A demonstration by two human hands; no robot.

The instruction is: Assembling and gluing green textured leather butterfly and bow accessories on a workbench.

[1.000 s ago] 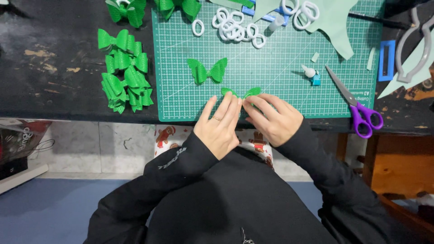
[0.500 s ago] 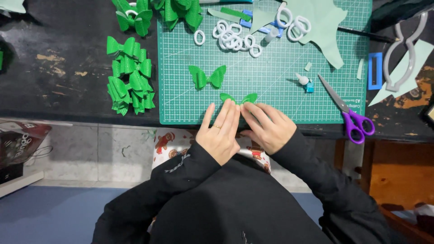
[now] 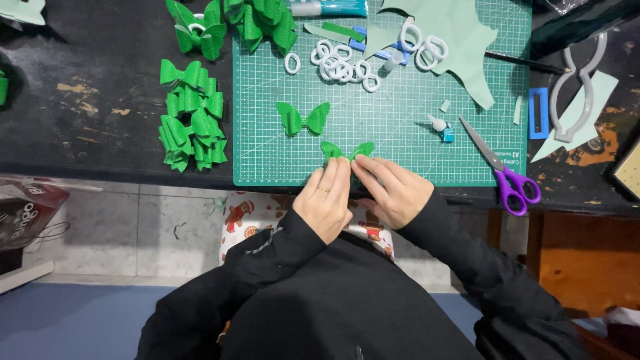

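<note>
At the far left edge a green scrap (image 3: 3,87) is cut off by the frame, too little showing to tell what it is. On the dark surface (image 3: 87,133) just left of the mat lies a heap of finished green bows (image 3: 192,113); they overlap so much that an exact count is not possible, though well over half a dozen show. More green bows (image 3: 233,23) sit at the top, partly cut off by the picture's edge.

On the green cutting mat (image 3: 400,147) one finished bow (image 3: 303,119) lies alone. Just below it, at the mat's near edge, is the small green bow piece (image 3: 347,150), its lower half hidden behind the fingertips. The left hand (image 3: 327,200) and right hand (image 3: 393,193) meet there, fingers closed together and pinching the piece from either side.

Above, a cluster of white rings (image 3: 343,67) overlaps, roughly ten; a second group of about four rings (image 3: 423,47) rests on a pale green sheet (image 3: 467,40). One small glue bottle (image 3: 440,127) lies right of centre. One pair of purple-handled scissors (image 3: 503,173) straddles the mat's right edge. Beyond lie one blue rectangular frame (image 3: 538,113) and one grey bow-shaped template (image 3: 580,93).
</note>
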